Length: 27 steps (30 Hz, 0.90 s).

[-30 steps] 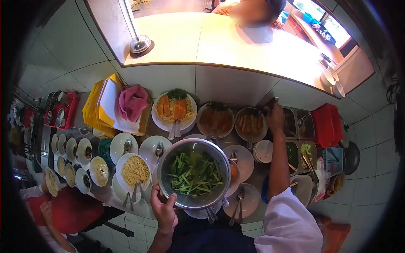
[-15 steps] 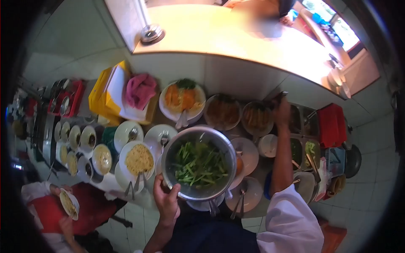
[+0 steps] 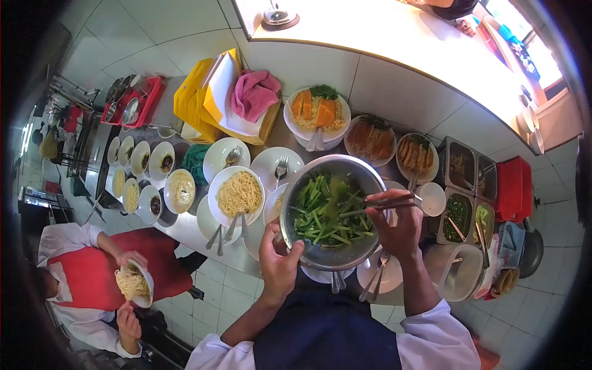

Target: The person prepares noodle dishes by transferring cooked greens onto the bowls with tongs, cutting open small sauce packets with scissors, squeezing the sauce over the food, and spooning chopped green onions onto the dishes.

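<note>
My left hand (image 3: pixel 282 262) grips the near-left rim of a steel mixing bowl (image 3: pixel 333 265), thumb on the outside. Inside the tilted bowl lie cut green leafy vegetables (image 3: pixel 330 213) in a little liquid. A pair of dark metal tongs (image 3: pixel 394 202) is held by my right hand (image 3: pixel 399 228), its tips reaching into the bowl over the greens. Just left of the bowl is a plate of noodles (image 3: pixel 237 194) with cutlery on its edge. Behind it stand a bowl of noodles with sliced orange-coloured topping and greens (image 3: pixel 317 117) and two more topped bowls.
At left, a co-worker (image 3: pixel 92 265) in a red apron holds a bowl of noodles (image 3: pixel 132 282). Several bowls (image 3: pixel 163 157) line the left counter. Yellow folders (image 3: pixel 203 98) carry a pink cloth (image 3: pixel 254 95). Steel ingredient trays (image 3: pixel 456 216) and a red container (image 3: pixel 513 188) are at right.
My right hand has come back from the far right containers to the bowl, now with tongs over the greens. The view has shifted, and the co-worker's noodle bowl is more tilted.
</note>
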{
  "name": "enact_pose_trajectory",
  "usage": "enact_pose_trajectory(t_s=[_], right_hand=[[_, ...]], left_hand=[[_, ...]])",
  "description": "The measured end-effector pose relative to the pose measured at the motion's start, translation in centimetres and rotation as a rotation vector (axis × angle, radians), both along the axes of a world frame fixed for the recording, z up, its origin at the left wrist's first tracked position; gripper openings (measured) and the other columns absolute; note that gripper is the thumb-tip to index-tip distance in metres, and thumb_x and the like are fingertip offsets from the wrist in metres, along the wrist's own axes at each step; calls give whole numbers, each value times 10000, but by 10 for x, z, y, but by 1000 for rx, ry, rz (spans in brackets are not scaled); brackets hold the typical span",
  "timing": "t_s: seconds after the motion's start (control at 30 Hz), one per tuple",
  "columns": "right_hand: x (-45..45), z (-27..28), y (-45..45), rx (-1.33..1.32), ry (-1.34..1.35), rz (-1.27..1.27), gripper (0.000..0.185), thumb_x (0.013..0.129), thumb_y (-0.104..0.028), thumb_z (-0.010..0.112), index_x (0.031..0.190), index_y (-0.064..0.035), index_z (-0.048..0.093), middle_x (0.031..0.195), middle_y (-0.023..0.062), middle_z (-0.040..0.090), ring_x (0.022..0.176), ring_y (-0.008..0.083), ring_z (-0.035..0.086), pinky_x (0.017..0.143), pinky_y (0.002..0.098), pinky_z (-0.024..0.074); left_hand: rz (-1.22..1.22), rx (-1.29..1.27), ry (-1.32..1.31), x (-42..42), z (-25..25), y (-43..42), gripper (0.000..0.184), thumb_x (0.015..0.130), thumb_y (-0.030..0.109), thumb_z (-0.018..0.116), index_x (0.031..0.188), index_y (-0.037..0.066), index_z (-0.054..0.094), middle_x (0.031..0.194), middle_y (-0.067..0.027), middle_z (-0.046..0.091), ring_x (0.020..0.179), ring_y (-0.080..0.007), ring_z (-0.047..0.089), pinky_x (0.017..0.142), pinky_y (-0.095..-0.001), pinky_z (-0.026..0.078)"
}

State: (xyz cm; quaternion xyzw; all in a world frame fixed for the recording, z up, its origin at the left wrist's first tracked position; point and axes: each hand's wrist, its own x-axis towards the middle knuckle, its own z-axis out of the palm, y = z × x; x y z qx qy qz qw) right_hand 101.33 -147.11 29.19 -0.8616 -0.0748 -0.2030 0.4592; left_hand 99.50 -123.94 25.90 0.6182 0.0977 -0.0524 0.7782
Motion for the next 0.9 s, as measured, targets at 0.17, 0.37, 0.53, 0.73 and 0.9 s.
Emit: enact_pose_trajectory(t_s=[0.17,0.37,0.53,0.73,0.9], right_hand=[[-17,-5,7,150,132,308,295,724,23,747,948,-46,569,900,92,675,778,225,673,668,331,543],[-23,0,11,22,35,368,319,711,21,757,940,-54,548,887,102,684,781,241,679,662,337,546],[-35,2,12,57,13,291,313,725,17,758,933,-59,538,858,115,694,754,238,684,652,326,546],[-40,-14,21,5,4,257,320,709,16,753,941,-43,540,868,94,676,744,254,668,634,344,536],[-40,-23,25,77,86,115,254,751,104,651,928,-23,520,839,111,669,743,218,673,633,338,535]], left_hand=[[-8,13,-46,-7,-2,4,338,802,-60,605,1106,12,475,1023,-62,601,912,-104,578,841,-275,477],[-5,-20,-21,-11,3,2,346,803,-34,618,1119,10,482,1024,-60,596,913,-102,571,849,-270,466],[13,-26,-29,-13,2,2,345,799,-36,612,1116,15,484,977,-43,585,866,-87,551,820,-271,466],[-3,-6,-53,-13,0,2,346,803,-39,611,1121,11,484,1013,-62,600,898,-93,569,839,-268,473],[-9,3,-34,-14,0,3,350,811,-51,602,1133,7,478,1035,-73,610,923,-97,585,851,-276,485]])
